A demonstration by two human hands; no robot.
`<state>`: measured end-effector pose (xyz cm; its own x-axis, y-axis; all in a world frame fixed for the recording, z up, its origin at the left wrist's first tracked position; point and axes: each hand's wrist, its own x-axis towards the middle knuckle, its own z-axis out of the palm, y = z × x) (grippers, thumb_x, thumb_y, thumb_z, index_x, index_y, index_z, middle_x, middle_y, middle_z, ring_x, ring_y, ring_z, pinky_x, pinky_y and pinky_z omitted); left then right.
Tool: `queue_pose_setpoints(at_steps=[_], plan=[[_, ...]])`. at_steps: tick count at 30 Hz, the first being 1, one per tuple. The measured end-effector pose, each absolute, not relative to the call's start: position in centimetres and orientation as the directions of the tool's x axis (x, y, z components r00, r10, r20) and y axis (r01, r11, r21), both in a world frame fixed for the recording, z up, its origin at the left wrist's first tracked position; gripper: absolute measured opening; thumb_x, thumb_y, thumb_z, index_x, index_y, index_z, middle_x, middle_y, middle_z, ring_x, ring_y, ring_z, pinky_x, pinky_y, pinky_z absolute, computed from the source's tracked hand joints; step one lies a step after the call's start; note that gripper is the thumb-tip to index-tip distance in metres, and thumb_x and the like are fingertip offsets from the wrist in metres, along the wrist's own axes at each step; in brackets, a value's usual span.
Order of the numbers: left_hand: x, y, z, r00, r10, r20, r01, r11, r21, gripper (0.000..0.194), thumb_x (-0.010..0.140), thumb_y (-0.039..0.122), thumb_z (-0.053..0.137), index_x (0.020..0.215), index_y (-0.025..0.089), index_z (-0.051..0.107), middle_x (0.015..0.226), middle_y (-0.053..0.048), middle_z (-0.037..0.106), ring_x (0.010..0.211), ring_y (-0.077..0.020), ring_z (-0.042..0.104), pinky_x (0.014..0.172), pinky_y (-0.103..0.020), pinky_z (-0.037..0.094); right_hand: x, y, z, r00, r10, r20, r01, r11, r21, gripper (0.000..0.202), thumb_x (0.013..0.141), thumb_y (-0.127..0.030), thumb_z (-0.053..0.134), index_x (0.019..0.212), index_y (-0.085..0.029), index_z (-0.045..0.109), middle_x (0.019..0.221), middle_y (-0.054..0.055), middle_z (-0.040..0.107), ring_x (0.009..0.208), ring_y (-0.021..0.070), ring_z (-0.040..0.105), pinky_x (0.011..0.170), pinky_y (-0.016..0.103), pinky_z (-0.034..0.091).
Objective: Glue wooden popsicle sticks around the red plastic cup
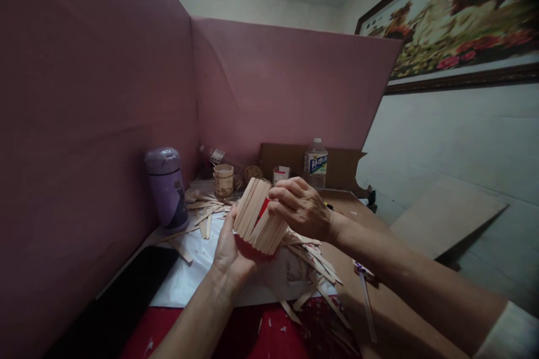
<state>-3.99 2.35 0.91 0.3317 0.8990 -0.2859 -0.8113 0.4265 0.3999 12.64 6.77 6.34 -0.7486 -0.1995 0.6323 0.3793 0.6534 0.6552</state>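
Observation:
My left hand (pixel 236 249) is closed around a red container whose outside is faced with a row of wooden craft sticks (pixel 251 207). It is held tilted above the table, the thumb along its left side. Between the sticks a slanted gap shows the red surface (pixel 264 208). My right hand (pixel 301 206) is bent over the upper right of the container, fingers closed on the ends of the craft sticks (pixel 269 233) beside the gap. Its thumb is hidden. Loose craft sticks (pixel 315 261) lie under and around both hands on a white plastic sheet (pixel 189 280).
A purple tumbler (pixel 166 190) stands at left, near a dark flat object (pixel 138 275). Behind are a small stick-covered cup (pixel 223 180), a twine ball (pixel 252 173) and a labelled bottle (pixel 318 164). Pink panels (pixel 286 84) enclose the left and back. A thin glue-like stick (pixel 367 303) lies right.

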Motion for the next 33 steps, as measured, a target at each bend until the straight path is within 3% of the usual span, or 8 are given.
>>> queue_pose_setpoints(at_steps=[7,10,14,18,21,26,30,33], plan=[[-3.6,2.0,1.3,0.372,0.889,-0.269,-0.794,0.454,0.404,0.051,0.087,0.056,0.040,0.087,0.013,0.066,0.077,-0.014,0.069,0.068,-0.0303,0.065,0.058,-0.046,0.051,13.6,7.3,8.3,-0.853,-0.371,0.368,0.085,0.596,0.799,0.022,0.094,-0.013,0.041,0.090,-0.017,0.061,0.092,0.007,0.069,0.091,0.0200,0.057,0.077,0.035,0.045],[-3.8,2.0,1.4,0.330,0.910,-0.252,-0.816,0.409,0.409,0.049,0.087,0.055,0.039,0.090,0.013,0.065,0.079,-0.014,0.069,0.068,-0.0296,0.065,0.057,-0.044,0.050,14.0,7.2,8.1,-0.816,-0.339,0.469,0.162,0.644,0.747,0.018,0.093,-0.014,0.043,0.091,-0.015,0.061,0.097,0.010,0.069,0.092,0.0212,0.057,0.076,0.036,0.045],[-4.2,2.2,1.5,0.230,0.942,-0.246,-0.854,0.316,0.413,0.048,0.087,0.054,0.039,0.099,0.014,0.063,0.088,-0.015,0.070,0.074,-0.0312,0.065,0.059,-0.046,0.051,14.1,5.1,5.4,-0.769,-0.058,0.637,0.322,0.825,0.464,0.021,0.092,-0.021,0.048,0.074,-0.017,0.059,0.069,0.004,0.064,0.064,0.0154,0.053,0.061,0.030,0.041],[-4.4,2.3,1.4,0.127,0.964,-0.233,-0.874,0.220,0.433,0.046,0.086,0.051,0.041,0.102,0.014,0.062,0.087,-0.014,0.068,0.074,-0.0304,0.064,0.060,-0.046,0.051,13.4,1.9,2.1,-0.859,0.283,0.427,0.385,0.907,0.172,0.016,0.085,-0.014,0.049,0.074,-0.016,0.060,0.071,0.003,0.063,0.062,0.0149,0.051,0.053,0.028,0.037],[-4.6,2.2,1.3,0.106,0.975,-0.196,-0.883,0.183,0.432,0.042,0.086,0.050,0.043,0.102,0.016,0.062,0.088,-0.012,0.068,0.074,-0.0292,0.063,0.060,-0.045,0.051,12.7,0.0,0.9,-0.957,0.204,0.206,0.223,0.972,0.075,0.015,0.081,-0.014,0.052,0.091,-0.015,0.063,0.095,0.006,0.065,0.077,0.0154,0.055,0.058,0.026,0.041],[-4.8,2.1,1.4,0.138,0.970,-0.202,-0.868,0.217,0.448,0.046,0.086,0.052,0.042,0.111,0.018,0.060,0.098,-0.014,0.067,0.083,-0.0337,0.063,0.062,-0.049,0.051,11.2,-1.8,-0.8,-0.999,0.044,0.026,0.050,0.963,0.265,0.015,0.088,-0.019,0.054,0.076,-0.016,0.062,0.077,0.003,0.058,0.066,0.0160,0.049,0.050,0.029,0.036],[-4.7,2.0,1.5,0.138,0.969,-0.207,-0.864,0.220,0.453,0.048,0.086,0.052,0.044,0.116,0.018,0.058,0.094,-0.013,0.069,0.080,-0.0321,0.064,0.063,-0.049,0.051,11.0,-1.5,-0.5,-0.992,0.043,0.121,0.072,0.966,0.247,0.014,0.088,-0.013,0.049,0.078,-0.014,0.059,0.074,0.004,0.058,0.060,0.0151,0.047,0.046,0.029,0.036],[-4.4,1.8,1.6,0.085,0.976,-0.200,-0.878,0.168,0.448,0.046,0.086,0.050,0.046,0.115,0.016,0.060,0.081,-0.011,0.069,0.072,-0.0272,0.065,0.065,-0.045,0.053,11.7,-0.6,1.8,-0.879,0.234,0.415,0.211,0.972,-0.102,0.015,0.086,-0.009,0.045,0.091,-0.013,0.058,0.076,0.003,0.062,0.061,0.0123,0.052,0.050,0.026,0.042]])
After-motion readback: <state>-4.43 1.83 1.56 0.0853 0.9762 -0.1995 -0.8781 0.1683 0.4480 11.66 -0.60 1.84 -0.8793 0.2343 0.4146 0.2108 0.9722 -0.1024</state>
